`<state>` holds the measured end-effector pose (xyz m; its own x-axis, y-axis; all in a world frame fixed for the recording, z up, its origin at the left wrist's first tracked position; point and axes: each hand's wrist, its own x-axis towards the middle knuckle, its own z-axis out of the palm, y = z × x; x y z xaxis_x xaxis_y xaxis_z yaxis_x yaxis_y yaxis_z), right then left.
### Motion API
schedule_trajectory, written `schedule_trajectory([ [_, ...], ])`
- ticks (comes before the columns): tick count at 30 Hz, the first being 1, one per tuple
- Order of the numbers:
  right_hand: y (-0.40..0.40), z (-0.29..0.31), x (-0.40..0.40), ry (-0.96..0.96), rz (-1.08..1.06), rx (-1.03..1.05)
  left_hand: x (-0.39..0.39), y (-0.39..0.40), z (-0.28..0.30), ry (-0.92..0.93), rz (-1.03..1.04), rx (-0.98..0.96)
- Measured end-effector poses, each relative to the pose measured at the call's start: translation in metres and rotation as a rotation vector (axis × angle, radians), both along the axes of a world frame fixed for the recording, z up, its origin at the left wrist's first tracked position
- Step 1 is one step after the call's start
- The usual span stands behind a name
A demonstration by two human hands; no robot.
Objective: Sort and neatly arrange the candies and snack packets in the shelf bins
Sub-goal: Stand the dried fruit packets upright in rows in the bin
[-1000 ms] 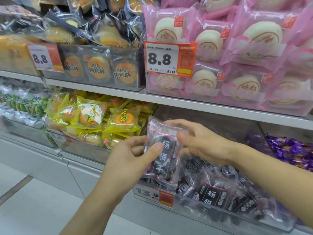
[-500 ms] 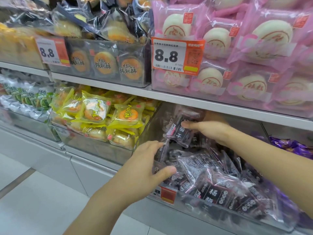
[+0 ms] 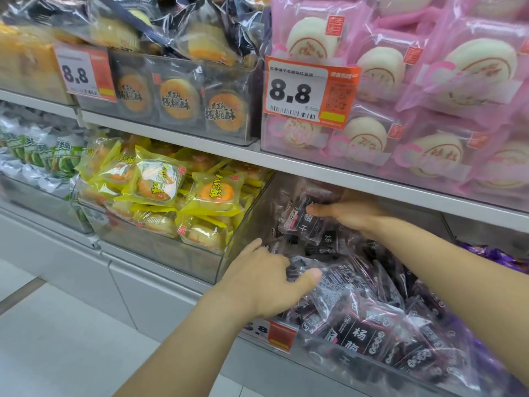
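A person's right hand (image 3: 347, 214), reaching deep into a clear bin (image 3: 246, 222) on the lower shelf, holds a dark plum packet (image 3: 303, 222) at the back of the bin, thumb laid across its face; the fingers behind it are hidden. The left hand (image 3: 264, 285) rests on the heap of dark packets (image 3: 369, 325) near the bin's front left corner, fingers loosely curled over the wrappers and thumb stretched out on a packet; whether it grips one cannot be told. An orange price tag (image 3: 272, 333) on the bin's front edge shows partly below the left wrist. Just to the left, a neighbouring bin holds yellow pastry packets (image 3: 211, 193), with green packets (image 3: 48, 156) farther left. Purple candies (image 3: 498, 256) lie at the right. On the shelf above, pink-wrapped buns (image 3: 458, 90) and brown cookie packets (image 3: 177, 98) stand behind two 8.8 price tags (image 3: 309, 93).
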<state>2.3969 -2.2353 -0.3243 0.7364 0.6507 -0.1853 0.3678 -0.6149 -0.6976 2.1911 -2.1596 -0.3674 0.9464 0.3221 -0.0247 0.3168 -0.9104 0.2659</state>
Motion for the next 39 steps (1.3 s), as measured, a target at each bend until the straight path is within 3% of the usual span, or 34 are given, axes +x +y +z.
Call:
schedule_trajectory([
  [7,-0.003,0.0,0.0,0.022,0.009,0.029,-0.005,0.003,0.006,0.021,-0.03,-0.13],
  [13,0.022,-0.025,-0.017,-0.309,0.169,0.02,-0.012,0.006,0.003,-0.021,-0.044,-0.246],
  [24,0.029,-0.022,-0.012,-0.499,0.347,-0.109,-0.018,0.008,0.003,-0.098,-0.014,-0.226],
  [28,0.033,-0.023,-0.013,-0.459,0.371,-0.122,0.002,0.005,0.005,-0.059,-0.059,-0.037],
  [34,0.028,-0.016,0.005,-0.295,0.271,-0.037,0.01,0.008,0.006,0.053,-0.04,-0.271],
  [39,0.024,-0.019,0.007,-0.344,0.289,-0.056,-0.006,0.01,0.008,0.036,-0.024,-0.258],
])
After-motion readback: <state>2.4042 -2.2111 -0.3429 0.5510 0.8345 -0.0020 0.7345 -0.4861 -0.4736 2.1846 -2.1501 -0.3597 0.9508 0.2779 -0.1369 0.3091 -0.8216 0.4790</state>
